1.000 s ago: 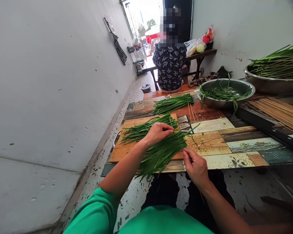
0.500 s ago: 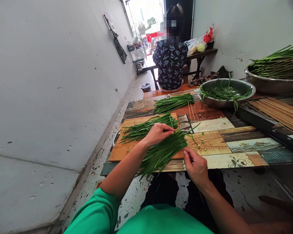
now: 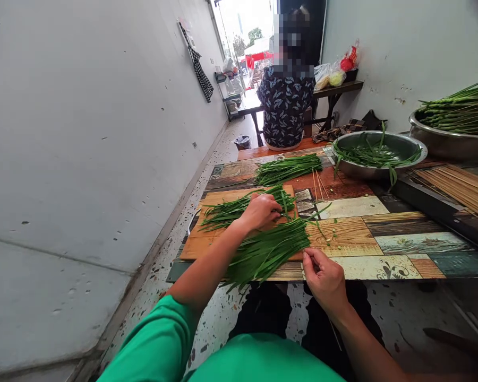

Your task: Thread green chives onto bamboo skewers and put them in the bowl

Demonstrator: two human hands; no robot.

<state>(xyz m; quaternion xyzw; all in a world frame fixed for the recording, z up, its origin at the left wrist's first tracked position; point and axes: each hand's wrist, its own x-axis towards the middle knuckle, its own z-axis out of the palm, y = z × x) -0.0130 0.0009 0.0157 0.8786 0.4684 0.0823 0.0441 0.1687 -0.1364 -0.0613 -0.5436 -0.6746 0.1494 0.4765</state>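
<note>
My left hand (image 3: 262, 211) reaches over the cutting board (image 3: 191, 244), its fingers curled among the cut ends of a loose pile of garlic chives (image 3: 227, 212). Nearer me, a denser, fanned-out bundle of garlic chives (image 3: 266, 252) lies across the board's front edge, leaves hanging over the table edge. Just right of that bundle's cut ends, my right hand (image 3: 324, 273) is closed in a pinch on a thin bamboo skewer (image 3: 336, 336). Its shaft shows below the wrist; the tip by the chives is hard to see.
Another chive bundle (image 3: 289, 168) lies behind the board, beside a few loose skewers (image 3: 321, 185). To the right are a steel bowl (image 3: 366, 168) of chives, a large knife (image 3: 434, 204), many skewers (image 3: 462, 185) and a basin (image 3: 442, 143) of skewered greens. A person (image 3: 287, 109) sits beyond.
My left hand has moved from the near bundle's upper edge slightly away from me, onto the pile on the board, fingers more curled. My right hand keeps its pinch. The view has shifted slightly.
</note>
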